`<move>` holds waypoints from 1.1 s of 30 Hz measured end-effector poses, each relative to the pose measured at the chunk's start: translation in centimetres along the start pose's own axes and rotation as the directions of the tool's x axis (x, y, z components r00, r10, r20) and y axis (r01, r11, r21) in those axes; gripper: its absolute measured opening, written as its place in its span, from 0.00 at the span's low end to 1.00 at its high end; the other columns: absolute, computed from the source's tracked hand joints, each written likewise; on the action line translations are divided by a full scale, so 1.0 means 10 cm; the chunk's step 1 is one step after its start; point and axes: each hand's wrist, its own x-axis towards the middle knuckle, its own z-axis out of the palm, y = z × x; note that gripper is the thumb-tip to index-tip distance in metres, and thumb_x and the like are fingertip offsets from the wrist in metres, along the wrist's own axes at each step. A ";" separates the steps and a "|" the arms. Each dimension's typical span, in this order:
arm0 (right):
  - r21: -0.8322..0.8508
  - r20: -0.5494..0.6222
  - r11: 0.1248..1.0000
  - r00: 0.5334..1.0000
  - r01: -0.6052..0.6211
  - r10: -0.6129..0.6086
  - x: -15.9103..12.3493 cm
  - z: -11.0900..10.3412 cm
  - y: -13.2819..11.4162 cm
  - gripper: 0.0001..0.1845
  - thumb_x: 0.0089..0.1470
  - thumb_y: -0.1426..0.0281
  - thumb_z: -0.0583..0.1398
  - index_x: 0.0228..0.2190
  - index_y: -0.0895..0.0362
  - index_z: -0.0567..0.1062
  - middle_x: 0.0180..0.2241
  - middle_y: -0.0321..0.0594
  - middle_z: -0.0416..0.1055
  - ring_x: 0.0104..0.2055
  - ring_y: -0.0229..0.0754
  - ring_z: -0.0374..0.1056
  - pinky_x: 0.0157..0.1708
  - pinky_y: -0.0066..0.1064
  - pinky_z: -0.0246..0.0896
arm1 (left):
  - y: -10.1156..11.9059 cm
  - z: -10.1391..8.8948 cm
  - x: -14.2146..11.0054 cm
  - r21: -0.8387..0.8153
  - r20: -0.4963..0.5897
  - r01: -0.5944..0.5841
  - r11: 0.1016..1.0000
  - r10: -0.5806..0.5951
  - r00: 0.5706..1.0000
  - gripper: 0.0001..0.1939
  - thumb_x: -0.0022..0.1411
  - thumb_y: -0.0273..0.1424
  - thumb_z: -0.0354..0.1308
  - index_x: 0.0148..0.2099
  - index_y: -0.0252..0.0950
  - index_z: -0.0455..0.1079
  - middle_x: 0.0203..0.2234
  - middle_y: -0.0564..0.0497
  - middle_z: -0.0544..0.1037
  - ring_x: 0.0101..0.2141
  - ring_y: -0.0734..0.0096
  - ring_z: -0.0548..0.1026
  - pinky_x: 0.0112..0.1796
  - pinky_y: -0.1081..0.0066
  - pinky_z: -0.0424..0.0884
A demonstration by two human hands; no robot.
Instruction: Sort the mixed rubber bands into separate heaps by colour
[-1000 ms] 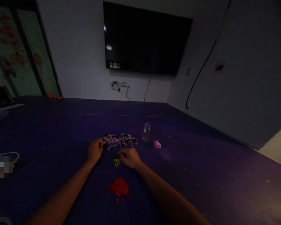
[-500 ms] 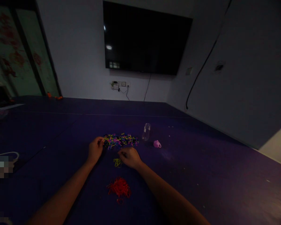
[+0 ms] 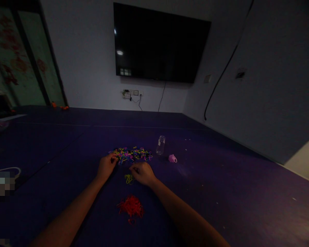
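The left hand (image 3: pixel 106 167) is resting at the left edge of the mixed pile of rubber bands (image 3: pixel 131 155), the right hand (image 3: pixel 143 173) just on its near side; both are holding their fingers curled, whether around a band I cannot tell. Yellow bands (image 3: pixel 129 179) and red bands (image 3: pixel 132 206) are lying nearer than the pile, a bottle (image 3: pixel 160 146) standing right of it.

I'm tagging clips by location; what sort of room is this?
Probably a living room at home: a big TV on the wall, sockets below it, and a decorated door.
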 end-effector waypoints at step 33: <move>0.021 -0.040 1.000 0.999 -0.017 0.018 0.01 0.00 -0.01 0.12 0.49 0.73 0.54 0.31 0.53 0.77 0.31 0.35 0.76 0.31 0.37 0.70 0.30 0.24 0.57 | 0.03 -0.03 -0.01 -0.108 -0.159 0.012 0.994 -0.029 0.987 0.09 0.55 0.30 0.55 0.38 0.37 0.74 0.34 0.48 0.80 0.34 0.65 0.77 0.38 0.66 0.72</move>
